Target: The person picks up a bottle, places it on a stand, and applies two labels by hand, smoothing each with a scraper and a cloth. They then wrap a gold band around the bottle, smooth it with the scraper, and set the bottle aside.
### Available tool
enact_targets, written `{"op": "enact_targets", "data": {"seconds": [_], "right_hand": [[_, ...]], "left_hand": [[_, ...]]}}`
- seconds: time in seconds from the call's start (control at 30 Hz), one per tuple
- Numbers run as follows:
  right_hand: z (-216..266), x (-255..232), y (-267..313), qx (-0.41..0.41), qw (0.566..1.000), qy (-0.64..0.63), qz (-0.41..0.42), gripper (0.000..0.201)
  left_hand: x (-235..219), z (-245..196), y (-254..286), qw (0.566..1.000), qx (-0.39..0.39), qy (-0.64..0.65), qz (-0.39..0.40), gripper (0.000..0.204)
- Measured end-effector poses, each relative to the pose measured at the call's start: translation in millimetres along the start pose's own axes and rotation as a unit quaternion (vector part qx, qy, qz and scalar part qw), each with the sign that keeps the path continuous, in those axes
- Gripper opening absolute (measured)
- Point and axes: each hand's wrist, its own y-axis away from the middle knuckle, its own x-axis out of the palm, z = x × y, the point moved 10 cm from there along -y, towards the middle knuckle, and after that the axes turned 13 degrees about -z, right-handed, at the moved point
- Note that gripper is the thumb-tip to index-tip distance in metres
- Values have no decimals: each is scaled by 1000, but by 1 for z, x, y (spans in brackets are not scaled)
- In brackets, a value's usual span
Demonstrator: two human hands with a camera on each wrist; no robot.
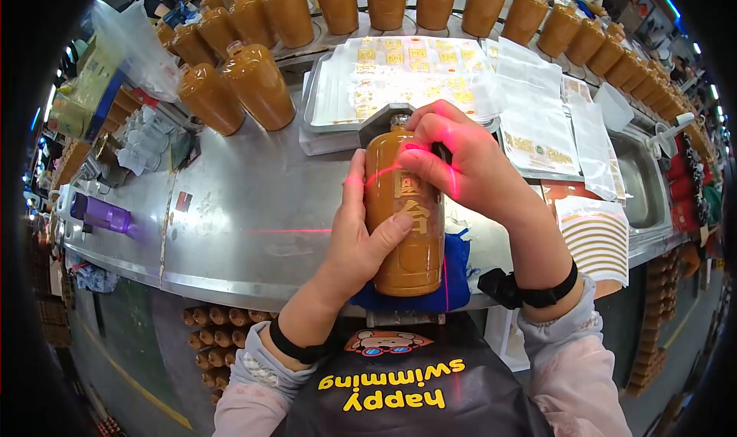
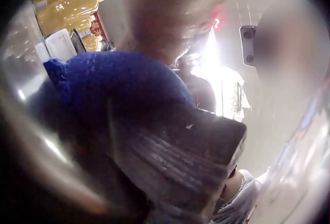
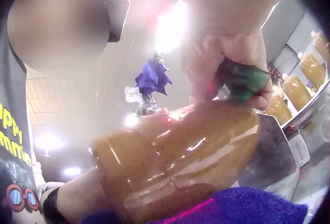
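Note:
A glossy brown bottle (image 1: 403, 260) with raised gold characters lies on a blue towel (image 1: 459, 260), its neck toward a grey metal bracket (image 1: 376, 124). My left hand (image 1: 349, 241) grips the bottle's left side, thumb across its front. Over the bottle's shoulder is my right hand (image 1: 461, 157), fingers bent and thumb low near the characters. In the right wrist view, a dark green, see-through piece (image 3: 245, 82) shows between that hand's thumb and fingers, close over the bottle (image 3: 175, 157); its kind cannot be told. Red laser lines cross the bottle and right hand.
Behind the bracket stands a tray (image 1: 311, 103) with gold-printed decal sheets (image 1: 418, 69). More sheets (image 1: 537, 115) lie to the right, beside a sink (image 1: 641, 184). Two brown bottles (image 1: 261, 88) stand at left, and a row of others lines the back. A purple bottle (image 1: 104, 213) lies far left.

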Motion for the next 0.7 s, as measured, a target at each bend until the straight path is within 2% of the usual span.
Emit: {"op": "enact_targets", "data": {"seconds": [0.13,0.33,0.57,0.7], "right_hand": [[0,0,-1,-4,1000,-3,-3,22],[0,2,1,27,998,38,34,21],[-1,2,1,29,999,34,27,20],[-5,-2,2,63,998,16,5,15]], "left_hand": [[0,-1,0,1000,1,-5,-2,90],[0,-2,0,1000,0,-8,3,91],[-2,3,0,1000,-2,-9,3,92],[-2,4,1,1000,-12,-1,4,91]]}}
